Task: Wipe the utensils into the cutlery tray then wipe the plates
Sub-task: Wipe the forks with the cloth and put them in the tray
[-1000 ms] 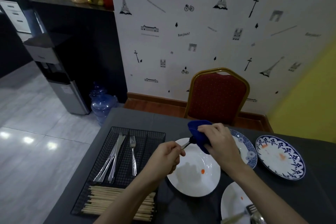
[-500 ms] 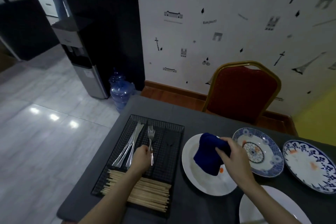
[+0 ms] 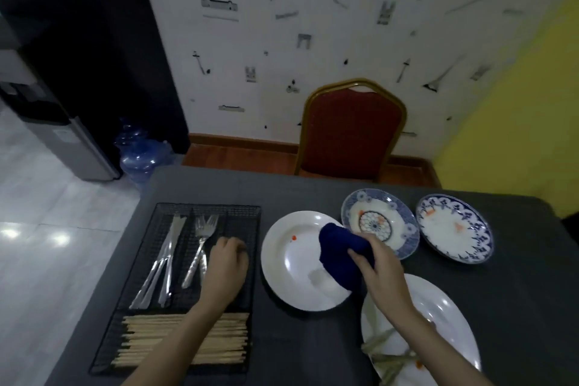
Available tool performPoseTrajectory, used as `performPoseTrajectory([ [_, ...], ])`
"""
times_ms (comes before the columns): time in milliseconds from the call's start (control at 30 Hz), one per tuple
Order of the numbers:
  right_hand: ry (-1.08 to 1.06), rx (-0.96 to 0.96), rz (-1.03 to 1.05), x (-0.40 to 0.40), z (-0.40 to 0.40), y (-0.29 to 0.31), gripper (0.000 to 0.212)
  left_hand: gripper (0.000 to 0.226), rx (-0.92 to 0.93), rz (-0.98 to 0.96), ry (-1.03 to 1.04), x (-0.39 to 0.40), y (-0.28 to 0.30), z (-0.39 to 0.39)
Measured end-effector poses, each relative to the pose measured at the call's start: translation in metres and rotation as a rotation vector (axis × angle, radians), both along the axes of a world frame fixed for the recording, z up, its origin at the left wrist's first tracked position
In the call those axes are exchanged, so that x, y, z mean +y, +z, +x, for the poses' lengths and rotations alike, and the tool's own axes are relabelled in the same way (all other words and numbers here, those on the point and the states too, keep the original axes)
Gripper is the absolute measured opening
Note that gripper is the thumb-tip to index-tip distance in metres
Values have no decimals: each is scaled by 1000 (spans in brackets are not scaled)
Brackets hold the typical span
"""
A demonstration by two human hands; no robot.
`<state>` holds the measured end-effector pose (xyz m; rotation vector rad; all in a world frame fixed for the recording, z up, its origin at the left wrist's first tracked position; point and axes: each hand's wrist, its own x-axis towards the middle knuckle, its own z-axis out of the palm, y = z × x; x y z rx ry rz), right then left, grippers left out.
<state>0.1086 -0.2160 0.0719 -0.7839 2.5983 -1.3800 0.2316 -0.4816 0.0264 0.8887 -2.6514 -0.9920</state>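
Head view: left hand (image 3: pixel 227 263) now over the cutlery tray (image 3: pixel 150 260) beside two forks (image 3: pixel 200 247), fingers curled, hold unclear (one fork earlier). Right hand (image 3: pixel 380 269) grips blue cloth (image 3: pixel 340 255) over white plate (image 3: pixel 296 257). Utensils remain.

Dark table (image 3: pixel 313 191) — bearing a wire cutlery tray (image 3: pixel 150 260) and four plates (image 3: pixel 282 260).

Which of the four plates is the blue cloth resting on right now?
The plain white plate beside the cutlery tray; the blue cloth overlaps its right side.
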Motion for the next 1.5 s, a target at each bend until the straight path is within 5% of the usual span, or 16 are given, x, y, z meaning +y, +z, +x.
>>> performPoseTrajectory([
  [200, -175, 120, 147, 77, 15, 7, 34, 14, 11, 129, -494, 111, 20, -60],
  [467, -449, 111, 258, 175, 51, 12, 30, 26, -275, -138, -957, 223, -19, -67],
  [633, -660, -125, 37, 201, 68, 11, 28, 26, -304, -361, -996, 241, -35, -70],
  [900, -815, -618, -324, 207, 54, 11, 29, 18, -288, -63, -816, 229, -24, -75],
  [1033, -758, -543, -265, 185, 35, 22, 22, 20, -323, 90, -740, 209, -14, -71],
  [1500, -621, -358, -106, 156, 35, 20, 24, 11, -197, -190, -690, 212, -3, -62],
])
